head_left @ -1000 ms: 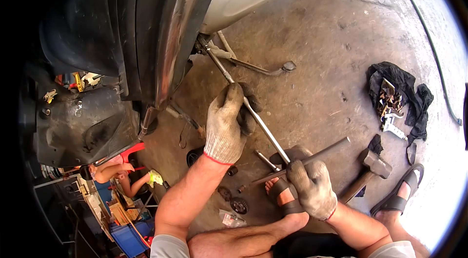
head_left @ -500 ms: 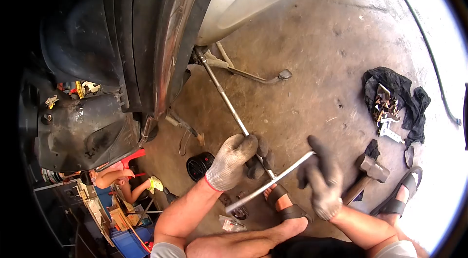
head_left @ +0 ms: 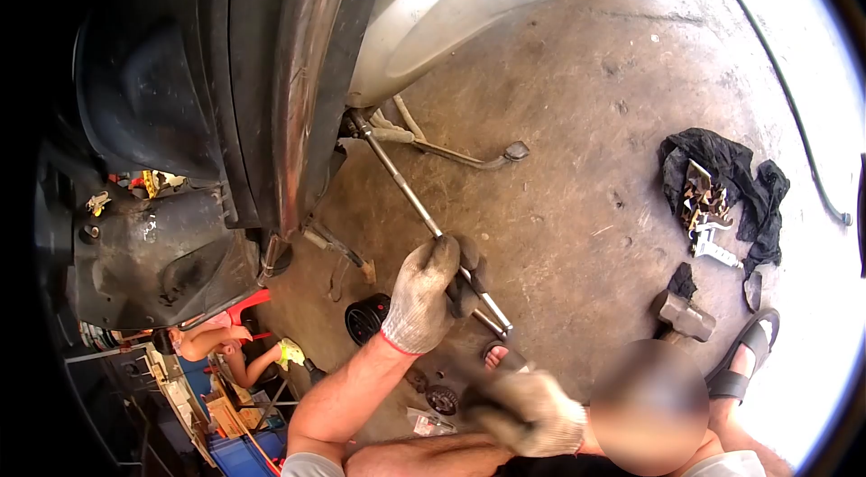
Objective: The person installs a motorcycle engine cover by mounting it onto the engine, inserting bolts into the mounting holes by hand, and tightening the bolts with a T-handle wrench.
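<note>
My left hand [head_left: 429, 289], in a grey-palmed work glove, wraps round the shaft of a long T-handle wrench [head_left: 408, 190]. The wrench's far end reaches under the white Honda scooter panel [head_left: 460, 13], where a dark part hides its tip. At the near end the crossbar [head_left: 492, 315] lies at a steep slant, close in line with the shaft. Below it, my gloved right hand [head_left: 532, 414] is off the wrench, above my leg. Motion smears its fingers.
Right on the concrete floor lie a black cloth [head_left: 767, 206] with metal hardware on it and a hammer [head_left: 686, 315]. A kickstand [head_left: 478, 160] juts out beside the wrench. A black round part [head_left: 367, 318] lies left of my left hand. Another person [head_left: 216, 342] sits at the lower left.
The wrench's crossbar has turned from lying across the shaft to nearly along it. My right hand has swung down and left, past the crossbar. My left hand keeps its hold.
</note>
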